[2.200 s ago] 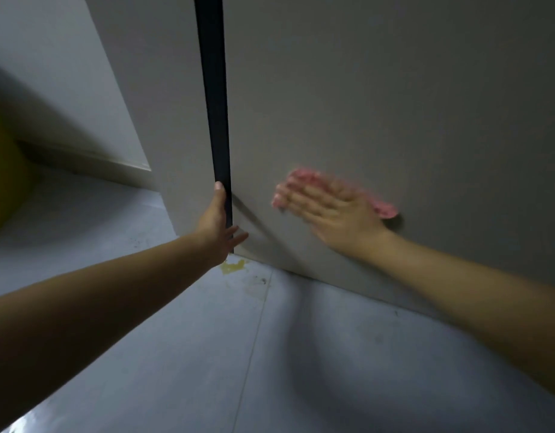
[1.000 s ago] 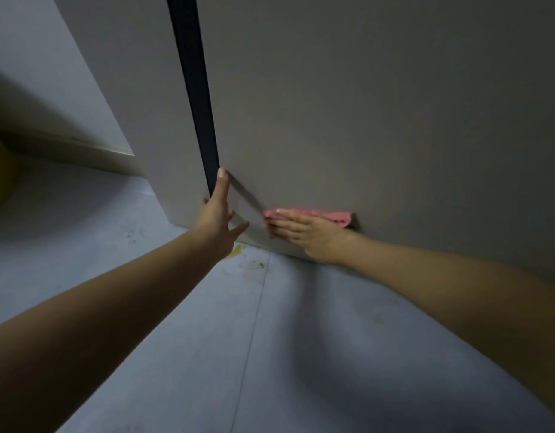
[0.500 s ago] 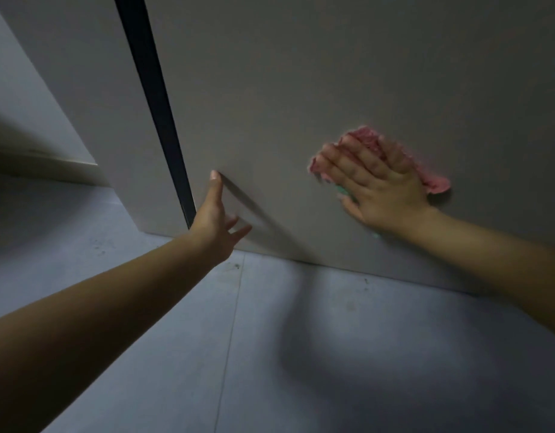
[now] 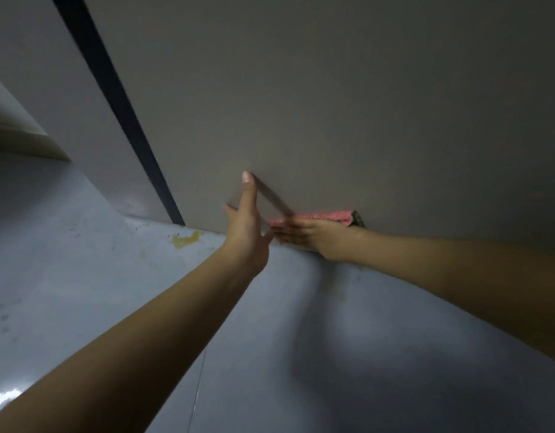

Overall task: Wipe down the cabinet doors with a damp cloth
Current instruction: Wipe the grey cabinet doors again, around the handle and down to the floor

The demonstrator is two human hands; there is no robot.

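Observation:
A large grey cabinet door (image 4: 332, 104) fills the upper right of the view, reaching down to the floor. My right hand (image 4: 307, 237) presses a pink cloth (image 4: 320, 216) flat against the door's bottom edge, fingers straight and pointing left. My left hand (image 4: 246, 220) is open just left of it, fingers straight, a fingertip touching the door face higher up. A second grey door (image 4: 67, 98) stands to the left, beyond a dark vertical gap (image 4: 123, 114).
The floor (image 4: 113, 292) is pale blue-grey tile with a yellowish stain (image 4: 185, 239) near the foot of the gap. A skirting ledge (image 4: 23, 142) runs along the far left wall.
My right hand has slid the cloth down from mid-door to the door's bottom edge. My left hand has shifted right, away from the gap and onto the door face.

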